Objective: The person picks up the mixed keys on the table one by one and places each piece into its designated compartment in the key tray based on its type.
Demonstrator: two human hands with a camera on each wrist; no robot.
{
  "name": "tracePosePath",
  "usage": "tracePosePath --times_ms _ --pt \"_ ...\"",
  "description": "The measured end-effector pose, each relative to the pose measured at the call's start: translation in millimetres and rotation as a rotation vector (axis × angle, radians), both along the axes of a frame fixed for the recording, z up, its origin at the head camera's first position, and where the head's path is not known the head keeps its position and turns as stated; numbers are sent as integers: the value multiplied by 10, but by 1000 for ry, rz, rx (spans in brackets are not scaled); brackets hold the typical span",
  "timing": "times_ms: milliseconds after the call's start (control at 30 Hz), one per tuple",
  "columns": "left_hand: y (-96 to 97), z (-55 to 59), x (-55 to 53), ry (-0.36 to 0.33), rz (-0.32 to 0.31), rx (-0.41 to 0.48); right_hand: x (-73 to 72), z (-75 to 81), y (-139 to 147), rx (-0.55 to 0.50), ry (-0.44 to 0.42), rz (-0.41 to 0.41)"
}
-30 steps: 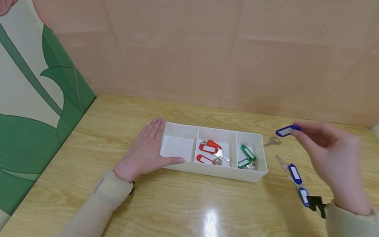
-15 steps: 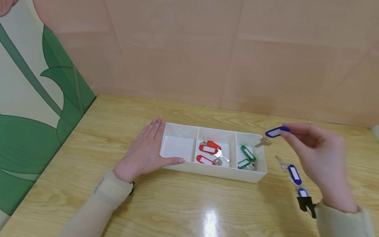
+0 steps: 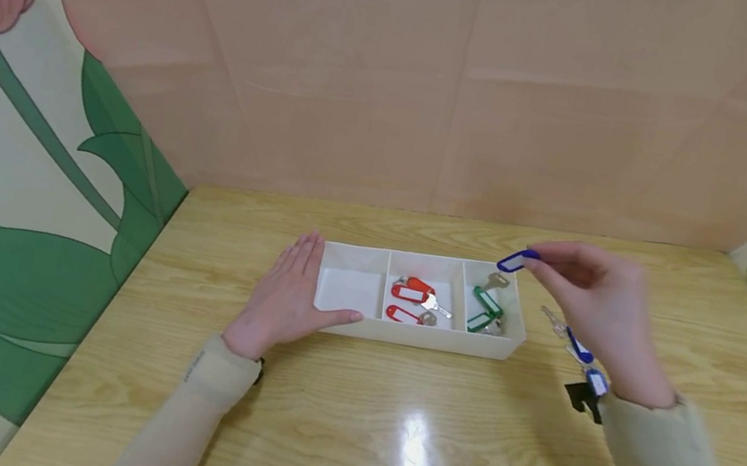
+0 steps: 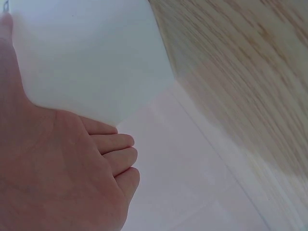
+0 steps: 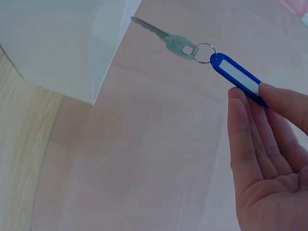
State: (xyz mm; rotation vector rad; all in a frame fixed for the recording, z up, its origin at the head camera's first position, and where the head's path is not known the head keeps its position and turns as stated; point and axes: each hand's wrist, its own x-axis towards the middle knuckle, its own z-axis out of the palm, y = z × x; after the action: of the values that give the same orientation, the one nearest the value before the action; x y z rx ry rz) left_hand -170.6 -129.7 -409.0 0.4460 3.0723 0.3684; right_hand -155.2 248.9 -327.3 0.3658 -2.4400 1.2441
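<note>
A white three-compartment tray (image 3: 415,335) stands on the table. My left hand (image 3: 283,296) lies with straight fingers along its left end, thumb against the front wall. Between thumb and fingertips my right hand (image 3: 588,308) pinches a blue key tag (image 5: 238,76). From the tag's ring dangles a silver key (image 5: 179,46), in the head view over the right compartment. Green key tags (image 3: 480,321) with keys lie in that compartment. Red key tags (image 3: 410,294) with keys occupy the middle one, and the left compartment shows only its bare floor.
Two more blue key tags (image 3: 596,381) with keys lie on the wooden table (image 3: 325,424) right of the tray, partly behind the right wrist. A black strap piece (image 3: 584,399) sticks out from the right cuff. A pink backdrop (image 3: 367,99) rises behind.
My right hand has moved left with the blue key tag, bringing the key from beside the tray to above its right compartment. The left hand and tray have stayed in place.
</note>
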Motion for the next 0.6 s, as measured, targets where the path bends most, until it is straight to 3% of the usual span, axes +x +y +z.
tracePosePath --times_ms 600 --pt "-3 -8 -5 9 -6 11 -45 -67 -254 -82 -19 122"
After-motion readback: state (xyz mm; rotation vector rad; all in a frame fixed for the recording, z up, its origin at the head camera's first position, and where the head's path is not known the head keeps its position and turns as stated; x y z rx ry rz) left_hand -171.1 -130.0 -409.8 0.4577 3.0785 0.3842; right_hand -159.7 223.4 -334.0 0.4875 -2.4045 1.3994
